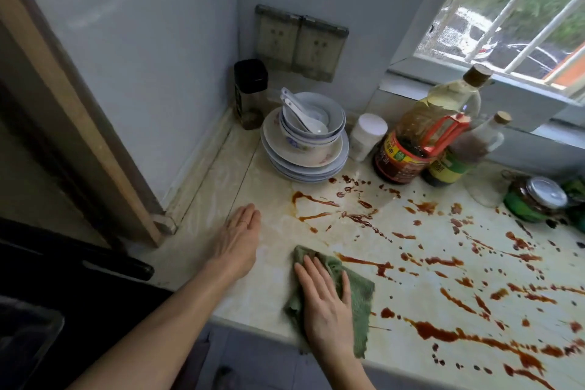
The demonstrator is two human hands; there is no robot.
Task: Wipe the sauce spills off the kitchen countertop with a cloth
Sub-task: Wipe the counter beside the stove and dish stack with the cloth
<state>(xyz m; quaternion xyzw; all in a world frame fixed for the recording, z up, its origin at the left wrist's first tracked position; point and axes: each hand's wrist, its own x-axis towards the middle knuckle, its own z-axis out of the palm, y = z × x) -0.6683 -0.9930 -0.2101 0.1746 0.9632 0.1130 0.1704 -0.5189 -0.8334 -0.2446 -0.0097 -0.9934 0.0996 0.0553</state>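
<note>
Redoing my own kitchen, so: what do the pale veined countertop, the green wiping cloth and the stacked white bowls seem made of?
Pale veined countertop: probably polished stone or marble-look tile, glossy with cloudy veins and a seam.
Green wiping cloth: likely terry or microfibre, nubbly with a ragged edge.
Stacked white bowls: apparently glazed ceramic, shiny with floral print.

A single wide-angle view, worn on the person's head, looks forward and steeply down onto the surface [272, 291] from close above its near edge. The surface's far left corner sits just above centre. A window [522, 3] beyond the far edge fills the upper right.
</note>
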